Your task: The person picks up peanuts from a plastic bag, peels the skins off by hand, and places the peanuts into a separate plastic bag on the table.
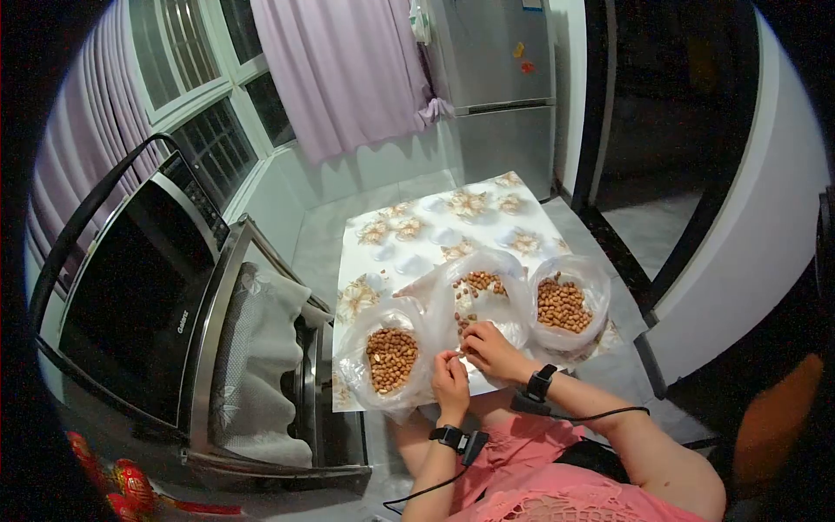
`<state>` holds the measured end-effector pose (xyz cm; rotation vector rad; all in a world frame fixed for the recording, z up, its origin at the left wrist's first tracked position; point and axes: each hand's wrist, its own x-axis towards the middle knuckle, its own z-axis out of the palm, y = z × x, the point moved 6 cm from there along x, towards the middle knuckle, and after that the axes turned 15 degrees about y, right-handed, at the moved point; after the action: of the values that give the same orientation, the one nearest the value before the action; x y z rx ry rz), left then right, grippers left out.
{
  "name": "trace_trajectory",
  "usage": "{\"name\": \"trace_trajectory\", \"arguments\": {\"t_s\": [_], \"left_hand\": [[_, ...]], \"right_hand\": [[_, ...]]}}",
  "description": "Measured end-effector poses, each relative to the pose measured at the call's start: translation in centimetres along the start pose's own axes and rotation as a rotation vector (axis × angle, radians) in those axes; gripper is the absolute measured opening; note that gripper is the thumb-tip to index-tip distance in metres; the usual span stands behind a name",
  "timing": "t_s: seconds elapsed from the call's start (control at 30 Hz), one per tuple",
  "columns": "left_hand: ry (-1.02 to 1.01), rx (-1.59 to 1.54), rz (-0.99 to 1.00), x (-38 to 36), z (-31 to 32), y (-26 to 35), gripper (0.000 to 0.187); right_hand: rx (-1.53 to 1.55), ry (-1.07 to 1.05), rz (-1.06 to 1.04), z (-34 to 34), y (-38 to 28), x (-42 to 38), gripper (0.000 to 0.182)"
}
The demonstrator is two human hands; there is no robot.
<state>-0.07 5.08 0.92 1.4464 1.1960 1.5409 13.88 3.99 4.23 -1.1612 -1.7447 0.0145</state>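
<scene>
Three clear plastic bags with rolled-open mouths stand on the table. The left bag [351, 358] and the right bag [597, 296] each hold a heap of brown peanuts [391, 358]. Fewer peanuts [478, 283] lie scattered in the middle bag [513, 277], with its pale bottom showing. My left hand [450, 383] is closed in a pinch between the left and middle bags. Close by, my right hand [493, 352] bends its fingers together at the near edge of the middle bag. Both sets of fingertips nearly meet; anything in them is too small to make out.
The table [417, 209] has a white flowered cover. On the left a microwave [130, 296] sits on a metal-framed stand. A fridge [496, 87] and a lilac curtain [339, 78] are behind, and a dark doorway [674, 130] opens at right. Cables run from both wrist straps.
</scene>
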Motion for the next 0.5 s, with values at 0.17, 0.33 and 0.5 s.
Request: {"name": "trace_trajectory", "arguments": {"t_s": [0.17, 0.33, 0.5], "left_hand": [[0.005, 0.034, 0.011, -0.1, -0.1, 0.3, 0.014], [0.005, 0.061, 0.040, -0.1, -0.2, 0.6, 0.012], [0.014, 0.073, 0.080, 0.1, -0.2, 1.1, 0.011]], "right_hand": [[0.044, 0.099, 0.067, -1.6, -0.9, -0.7, 0.029], [-0.016, 0.262, 0.195, -2.7, -0.5, -1.2, 0.038], [-0.050, 0.267, 0.223, -2.9, -0.2, -1.5, 0.036]]}}
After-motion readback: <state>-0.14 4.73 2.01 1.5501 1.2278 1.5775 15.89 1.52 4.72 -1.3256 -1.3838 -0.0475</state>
